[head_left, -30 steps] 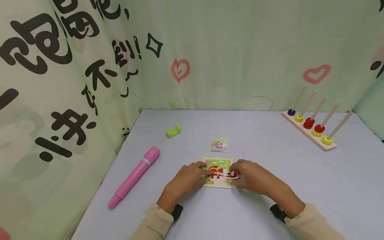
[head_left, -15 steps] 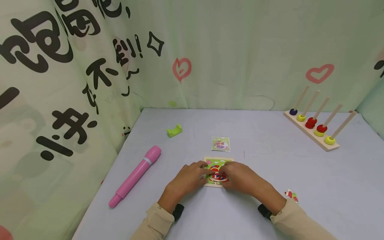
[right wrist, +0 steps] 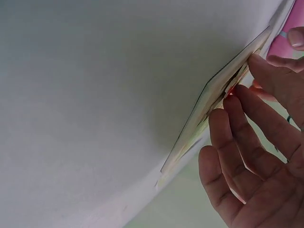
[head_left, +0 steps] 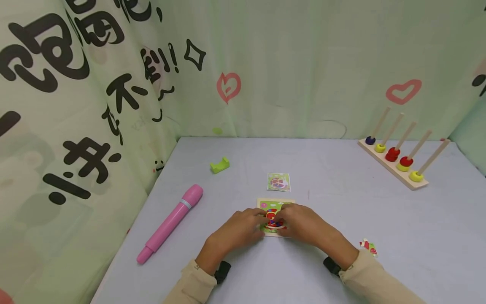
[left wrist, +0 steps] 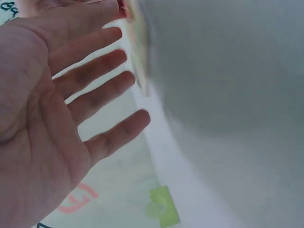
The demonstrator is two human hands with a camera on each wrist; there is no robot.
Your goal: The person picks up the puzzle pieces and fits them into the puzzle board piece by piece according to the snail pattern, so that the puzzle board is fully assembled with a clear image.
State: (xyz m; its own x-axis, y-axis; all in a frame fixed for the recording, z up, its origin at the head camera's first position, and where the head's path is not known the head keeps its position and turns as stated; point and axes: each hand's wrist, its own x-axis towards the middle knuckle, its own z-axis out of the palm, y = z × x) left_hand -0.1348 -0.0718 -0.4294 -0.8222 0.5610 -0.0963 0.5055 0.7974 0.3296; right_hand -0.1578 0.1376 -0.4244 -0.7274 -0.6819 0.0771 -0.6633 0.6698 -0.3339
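A small wooden jigsaw puzzle [head_left: 264,200] with a green, red and blue picture lies flat on the table between both hands. My left hand [head_left: 242,228] rests at its left side, thumb and index fingertip over the picture; the other fingers extend fairly straight in the left wrist view. From the right, my right hand [head_left: 303,223] reaches over the board and covers its right part. In the right wrist view, a reddish puzzle piece [right wrist: 230,91] shows at the fingertips of the bent right fingers, which pinch it at the board's surface.
Behind the board lies a picture card [head_left: 279,182]. A loose printed piece [head_left: 368,246] is beside the right sleeve. To the left lie a pink microphone-shaped stick [head_left: 171,223] and a green block [head_left: 220,166]. A peg stacker [head_left: 395,164] with coloured rings stands at the back right.
The right hand has moved left, bringing a striped puzzle piece from the board's right edge over its middle. The loose piece by the sleeve has come into view. The left hand has barely shifted.
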